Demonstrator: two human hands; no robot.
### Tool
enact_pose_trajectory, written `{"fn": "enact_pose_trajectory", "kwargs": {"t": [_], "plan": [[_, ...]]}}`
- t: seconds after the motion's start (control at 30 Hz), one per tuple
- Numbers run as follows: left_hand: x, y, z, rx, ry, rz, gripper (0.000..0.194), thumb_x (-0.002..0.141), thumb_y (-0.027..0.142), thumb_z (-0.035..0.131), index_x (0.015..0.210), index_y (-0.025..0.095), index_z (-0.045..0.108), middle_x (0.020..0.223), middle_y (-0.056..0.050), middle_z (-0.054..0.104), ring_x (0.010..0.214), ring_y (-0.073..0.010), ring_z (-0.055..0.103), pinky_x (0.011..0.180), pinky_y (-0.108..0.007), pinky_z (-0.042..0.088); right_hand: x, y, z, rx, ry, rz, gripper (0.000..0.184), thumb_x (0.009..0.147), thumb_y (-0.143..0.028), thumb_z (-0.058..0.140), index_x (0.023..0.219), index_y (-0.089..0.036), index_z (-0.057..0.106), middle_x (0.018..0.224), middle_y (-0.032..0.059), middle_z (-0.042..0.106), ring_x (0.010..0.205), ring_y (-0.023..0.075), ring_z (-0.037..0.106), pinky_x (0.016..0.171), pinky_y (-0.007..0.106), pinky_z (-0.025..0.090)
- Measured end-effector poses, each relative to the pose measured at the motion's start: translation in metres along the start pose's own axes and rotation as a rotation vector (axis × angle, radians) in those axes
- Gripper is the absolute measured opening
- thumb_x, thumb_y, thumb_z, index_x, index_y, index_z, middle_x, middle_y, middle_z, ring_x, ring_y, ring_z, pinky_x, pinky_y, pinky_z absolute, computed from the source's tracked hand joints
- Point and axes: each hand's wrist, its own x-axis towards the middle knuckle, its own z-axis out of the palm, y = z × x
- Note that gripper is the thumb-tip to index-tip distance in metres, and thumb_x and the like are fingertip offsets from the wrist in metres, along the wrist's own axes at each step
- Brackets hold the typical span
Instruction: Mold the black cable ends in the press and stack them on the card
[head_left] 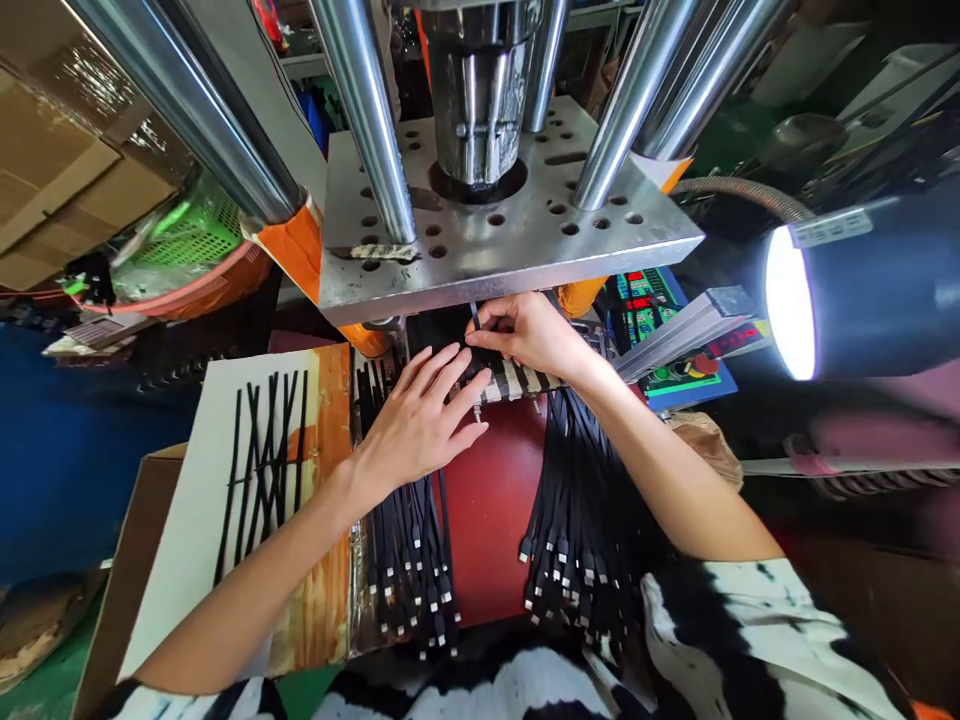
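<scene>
My right hand (529,335) reaches in under the front edge of the press plate (495,262). Its thumb and forefinger are pinched on a thin black cable (474,314); the rest of the cable is hard to make out in the shade. Beside it, my left hand (427,415) is spread flat, fingers apart, above a left bundle of black USB cables (409,560). Its fingertips are near a black-and-white striped edge (517,380) below the plate. Another bundle of black cables (574,540) hangs on the right, metal plugs downward.
Steel columns (367,120) and a ram (480,110) stand above the plate. Several black strips (262,460) lie on a white board (187,520) at left. A lit lamp (791,300) and a control panel (660,330) are at right. Red surface (495,500) lies between the bundles.
</scene>
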Motion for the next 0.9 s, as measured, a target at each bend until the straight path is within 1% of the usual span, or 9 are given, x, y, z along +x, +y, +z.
{"fn": "enact_pose_trajectory", "kwargs": {"t": [0.1,0.2,0.33,0.47,0.57,0.63,0.77,0.83,0.9], "plan": [[0.002,0.014,0.000,0.026,-0.025,-0.099,0.051,0.107,0.035,0.059,0.150,0.007,0.062,0.155,-0.028,0.061,0.151,-0.0424,0.054,0.126,-0.065,0.042,-0.004,-0.004,0.003,-0.139,0.130,0.046,0.018,0.091,-0.030,0.073,0.091,-0.014,0.079,0.075,0.0022,0.070,0.065,0.0148,0.057,0.063,0.027,0.045],[0.004,0.027,-0.001,0.024,-0.068,-0.187,0.053,0.107,0.036,0.059,0.152,0.007,0.060,0.160,-0.030,0.056,0.155,-0.0428,0.048,0.128,-0.065,0.038,-0.023,-0.014,0.004,-0.375,0.253,-0.002,0.025,0.097,-0.023,0.065,0.115,-0.013,0.080,0.098,0.0093,0.074,0.087,0.0206,0.067,0.081,0.031,0.052],[0.010,0.028,-0.005,-0.023,-0.105,-0.234,0.060,0.108,0.044,0.055,0.155,0.006,0.057,0.167,-0.030,0.048,0.160,-0.0424,0.042,0.130,-0.064,0.033,-0.049,-0.031,0.005,-0.762,0.050,0.018,0.045,0.100,-0.009,0.047,0.131,-0.018,0.079,0.117,0.0149,0.068,0.100,0.0251,0.067,0.090,0.035,0.054],[0.027,0.005,-0.007,-0.069,-0.099,-0.274,0.057,0.111,0.036,0.042,0.156,0.004,0.053,0.167,-0.027,0.049,0.161,-0.0374,0.041,0.132,-0.062,0.029,-0.035,-0.043,0.013,-1.014,-0.011,0.164,0.052,0.106,-0.014,0.041,0.150,-0.020,0.067,0.131,0.0209,0.067,0.105,0.0312,0.067,0.081,0.037,0.054],[0.047,-0.020,-0.001,-0.054,-0.096,-0.286,0.051,0.108,0.028,0.040,0.148,0.001,0.059,0.159,-0.029,0.058,0.153,-0.0398,0.051,0.129,-0.063,0.034,-0.004,-0.045,0.018,-1.010,0.003,0.200,0.049,0.106,-0.012,0.036,0.142,-0.013,0.070,0.135,0.0252,0.069,0.112,0.0349,0.067,0.084,0.040,0.055],[0.063,-0.035,0.006,-0.042,-0.093,-0.334,0.043,0.106,0.025,0.042,0.132,0.002,0.067,0.141,-0.029,0.070,0.139,-0.0410,0.063,0.123,-0.061,0.042,0.018,-0.040,0.017,-0.985,-0.016,0.213,0.048,0.106,-0.009,0.033,0.136,-0.008,0.071,0.128,0.0264,0.073,0.112,0.0355,0.068,0.091,0.044,0.054],[0.088,-0.053,0.013,-0.037,-0.088,-0.419,0.038,0.107,0.020,0.038,0.116,0.003,0.072,0.120,-0.027,0.077,0.124,-0.0387,0.072,0.116,-0.053,0.050,0.046,-0.028,0.009,-0.956,-0.016,0.178,0.052,0.106,-0.009,0.029,0.145,-0.002,0.063,0.135,0.0283,0.070,0.119,0.0364,0.065,0.105,0.051,0.049],[0.082,-0.050,0.006,-0.052,-0.071,-0.384,0.038,0.108,0.023,0.040,0.122,0.003,0.070,0.128,-0.026,0.075,0.129,-0.0366,0.070,0.117,-0.051,0.049,0.038,-0.027,0.005,-0.925,-0.007,0.094,0.052,0.103,-0.009,0.032,0.145,-0.004,0.062,0.135,0.0277,0.070,0.119,0.0374,0.064,0.105,0.053,0.049],[0.059,-0.033,-0.007,-0.081,-0.020,-0.289,0.038,0.108,0.026,0.045,0.130,0.005,0.068,0.139,-0.024,0.072,0.136,-0.0342,0.065,0.121,-0.049,0.046,0.005,-0.031,0.002,-0.901,0.043,-0.005,0.050,0.100,-0.009,0.038,0.142,-0.008,0.064,0.131,0.0256,0.070,0.113,0.0366,0.066,0.100,0.050,0.051]]}}
